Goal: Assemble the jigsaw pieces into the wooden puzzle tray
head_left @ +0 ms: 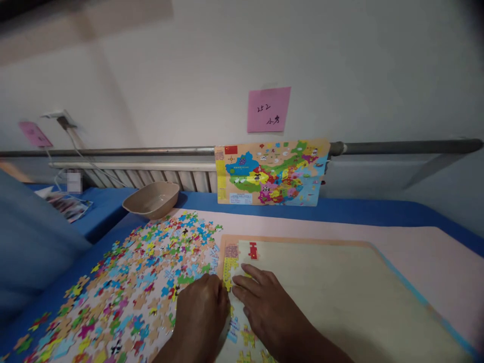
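Observation:
My left hand [202, 307] is curled closed at the left border of the puzzle board [333, 282]; whatever lies between its fingers is hidden. Flat on the board, with fingers stretched out toward the left hand, rests my right hand [260, 297]. Both hands touch or nearly touch a strip of joined yellow pieces [229, 269] along the left border. Red pieces [253, 250] lie by themselves near the board's top left. Below the hands, several loose yellow pieces [247, 335] sit on the board. Many mixed puzzle pieces [151, 262] are spread left of it.
A beige plastic basin [153, 199] stands behind the loose pieces. A colourful map picture [272, 174] hangs over the metal rail [397, 147] at the wall. Above it is a pink note [268, 109]. A blue curtain [34, 242] hangs at the left.

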Demonstrator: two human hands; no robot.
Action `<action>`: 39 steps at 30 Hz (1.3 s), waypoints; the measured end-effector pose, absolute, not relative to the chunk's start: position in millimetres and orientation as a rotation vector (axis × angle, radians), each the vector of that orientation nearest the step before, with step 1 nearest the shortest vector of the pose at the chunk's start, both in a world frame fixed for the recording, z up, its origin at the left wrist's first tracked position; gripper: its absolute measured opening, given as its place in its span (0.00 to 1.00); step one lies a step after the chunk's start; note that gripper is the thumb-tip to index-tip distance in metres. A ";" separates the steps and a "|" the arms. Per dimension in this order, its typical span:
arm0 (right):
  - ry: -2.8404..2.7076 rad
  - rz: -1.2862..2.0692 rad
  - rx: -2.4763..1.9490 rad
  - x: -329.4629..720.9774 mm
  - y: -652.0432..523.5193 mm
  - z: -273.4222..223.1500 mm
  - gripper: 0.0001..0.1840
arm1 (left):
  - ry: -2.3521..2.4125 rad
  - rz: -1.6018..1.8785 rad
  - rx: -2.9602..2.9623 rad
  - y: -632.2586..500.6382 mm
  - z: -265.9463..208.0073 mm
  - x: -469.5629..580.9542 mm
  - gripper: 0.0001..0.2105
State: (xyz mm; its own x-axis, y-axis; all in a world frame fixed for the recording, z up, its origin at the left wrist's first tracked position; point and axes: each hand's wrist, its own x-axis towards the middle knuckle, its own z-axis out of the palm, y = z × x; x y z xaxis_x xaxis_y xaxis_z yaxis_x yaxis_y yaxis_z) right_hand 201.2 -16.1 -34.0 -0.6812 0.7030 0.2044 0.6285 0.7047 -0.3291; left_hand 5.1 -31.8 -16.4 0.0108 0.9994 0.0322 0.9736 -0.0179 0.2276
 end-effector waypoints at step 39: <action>-2.549 0.183 -0.991 195.2 -11.7 -65.6 0.20 | 1.971 0.514 2.235 -29.0 -28.5 -3.3 0.10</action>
State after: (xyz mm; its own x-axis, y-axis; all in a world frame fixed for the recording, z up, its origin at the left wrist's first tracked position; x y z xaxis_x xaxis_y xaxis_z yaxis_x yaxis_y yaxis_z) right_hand 195.2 -11.7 -65.6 -0.6697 0.6721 0.3158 0.6200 0.7401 -0.2604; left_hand -3.3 -29.0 -28.5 0.0956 0.9802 0.1737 0.9401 -0.1463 0.3080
